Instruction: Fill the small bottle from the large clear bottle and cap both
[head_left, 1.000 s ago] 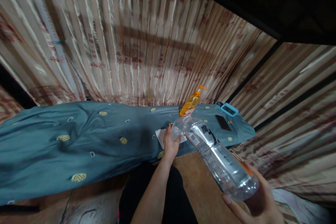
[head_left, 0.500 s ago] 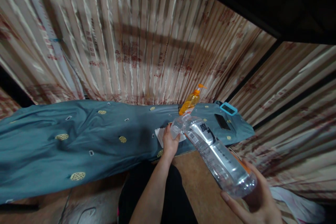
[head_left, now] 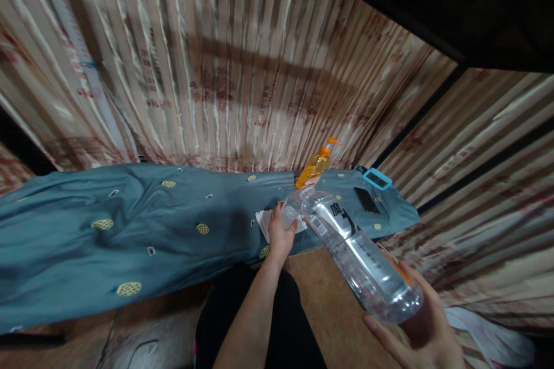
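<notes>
Hands [head_left: 281,236] seemingly unmoved, bottle [head_left: 359,259] tilted.

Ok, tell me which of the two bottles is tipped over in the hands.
The large clear bottle, tilted, black-lettered label; the orange pump bottle stands on the blue cloth.

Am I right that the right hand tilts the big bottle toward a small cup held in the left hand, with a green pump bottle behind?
Not quite: the head view shows the pump bottle is orange, not green. The right hand tilts the big bottle toward the small cup in the left hand.
</notes>
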A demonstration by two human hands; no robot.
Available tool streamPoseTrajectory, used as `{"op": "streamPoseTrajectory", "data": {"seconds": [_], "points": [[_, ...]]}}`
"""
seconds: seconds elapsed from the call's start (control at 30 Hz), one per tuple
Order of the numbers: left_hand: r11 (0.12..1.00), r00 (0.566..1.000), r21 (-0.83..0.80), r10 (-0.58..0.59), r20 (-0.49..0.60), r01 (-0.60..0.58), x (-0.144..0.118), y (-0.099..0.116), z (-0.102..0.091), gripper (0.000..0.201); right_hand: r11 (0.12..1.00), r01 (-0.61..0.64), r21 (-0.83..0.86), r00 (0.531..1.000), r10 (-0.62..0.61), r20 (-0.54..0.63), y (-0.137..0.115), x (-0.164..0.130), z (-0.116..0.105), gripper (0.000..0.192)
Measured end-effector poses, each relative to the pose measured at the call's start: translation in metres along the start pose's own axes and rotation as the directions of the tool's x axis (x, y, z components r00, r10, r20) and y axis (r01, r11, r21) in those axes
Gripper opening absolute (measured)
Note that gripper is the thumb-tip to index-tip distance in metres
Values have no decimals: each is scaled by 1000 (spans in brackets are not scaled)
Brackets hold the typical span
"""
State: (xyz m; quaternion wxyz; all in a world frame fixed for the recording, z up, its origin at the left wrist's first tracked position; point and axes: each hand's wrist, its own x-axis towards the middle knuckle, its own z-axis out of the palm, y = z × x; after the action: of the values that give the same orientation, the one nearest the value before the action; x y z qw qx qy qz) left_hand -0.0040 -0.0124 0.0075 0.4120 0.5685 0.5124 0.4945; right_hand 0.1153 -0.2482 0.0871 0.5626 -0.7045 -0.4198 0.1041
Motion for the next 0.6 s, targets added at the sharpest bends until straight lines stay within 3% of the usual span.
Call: {"op": "streamPoseTrajectory", "data": {"seconds": [0.23,0.6], "points": [[1000,1000,-17,-8,14,8,0,0,0,61,997,80,-21,995,-78,54,24,7,-12,95],[1000,1000,0,-15,10,15,-1,3,-1,62,995,99,-30,994,-97,38,16,4,-7,92]]}}
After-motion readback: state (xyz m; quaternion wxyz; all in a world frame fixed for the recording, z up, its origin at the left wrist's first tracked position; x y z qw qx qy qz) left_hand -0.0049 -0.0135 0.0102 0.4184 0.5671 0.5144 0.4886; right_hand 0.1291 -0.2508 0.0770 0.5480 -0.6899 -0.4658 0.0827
